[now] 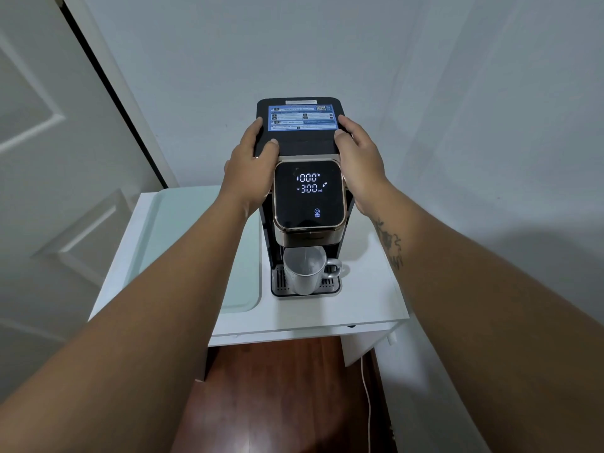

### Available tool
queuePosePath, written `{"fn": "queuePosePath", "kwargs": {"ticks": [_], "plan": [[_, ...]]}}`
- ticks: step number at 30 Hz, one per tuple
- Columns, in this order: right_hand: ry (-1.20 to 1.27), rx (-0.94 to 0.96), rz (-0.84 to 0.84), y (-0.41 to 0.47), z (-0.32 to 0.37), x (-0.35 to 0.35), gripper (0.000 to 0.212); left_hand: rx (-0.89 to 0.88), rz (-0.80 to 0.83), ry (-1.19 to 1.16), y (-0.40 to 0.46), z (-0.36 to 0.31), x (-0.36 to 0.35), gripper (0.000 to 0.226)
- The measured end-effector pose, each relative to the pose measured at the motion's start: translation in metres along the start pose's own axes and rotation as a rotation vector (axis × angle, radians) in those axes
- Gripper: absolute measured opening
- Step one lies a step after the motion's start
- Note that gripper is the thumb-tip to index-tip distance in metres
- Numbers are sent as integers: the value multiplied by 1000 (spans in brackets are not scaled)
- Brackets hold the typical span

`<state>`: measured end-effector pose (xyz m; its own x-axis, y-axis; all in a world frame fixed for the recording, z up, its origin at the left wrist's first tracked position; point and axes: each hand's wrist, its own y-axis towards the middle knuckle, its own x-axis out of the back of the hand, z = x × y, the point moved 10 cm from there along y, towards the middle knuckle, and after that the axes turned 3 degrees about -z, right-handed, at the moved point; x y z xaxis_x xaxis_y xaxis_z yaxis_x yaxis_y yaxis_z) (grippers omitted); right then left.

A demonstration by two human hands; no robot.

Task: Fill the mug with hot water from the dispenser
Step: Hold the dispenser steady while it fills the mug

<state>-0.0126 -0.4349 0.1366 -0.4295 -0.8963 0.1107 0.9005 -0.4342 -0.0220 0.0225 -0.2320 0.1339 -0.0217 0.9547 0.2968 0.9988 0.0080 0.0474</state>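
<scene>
A black water dispenser (299, 143) with a lit touch panel (310, 194) reading 100 °C and 300 ml stands on a small white table (369, 299). Under its spout a grey metal mug (305, 271) sits on the drip tray (279, 282), handle to the right, with a thin stream of water falling into it. My left hand (250, 165) grips the dispenser's left side, thumb on its top. On the opposite side, my right hand (359, 158) clasps the body the same way.
A pale green tray (196, 237) lies on the table left of the dispenser. A white door (49, 158) stands at the left and white walls close in behind and right. A white cable (367, 403) hangs down over the wooden floor (277, 397).
</scene>
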Motion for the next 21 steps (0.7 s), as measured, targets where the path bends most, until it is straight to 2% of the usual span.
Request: {"fn": "queuePosePath", "kwargs": {"ticks": [7, 15, 18, 21], "plan": [[-11, 2, -5, -1, 0, 0, 44, -5, 11, -33, 3, 2, -4, 50], [-11, -10, -13, -4, 1, 1, 48, -1, -6, -31, 4, 4, -3, 53], [-16, -13, -8, -4, 2, 1, 43, 29, -34, -8, 4, 9, 2, 63], [-14, -15, -5, -3, 1, 1, 42, 39, -16, -22, 3, 9, 0, 60]]}}
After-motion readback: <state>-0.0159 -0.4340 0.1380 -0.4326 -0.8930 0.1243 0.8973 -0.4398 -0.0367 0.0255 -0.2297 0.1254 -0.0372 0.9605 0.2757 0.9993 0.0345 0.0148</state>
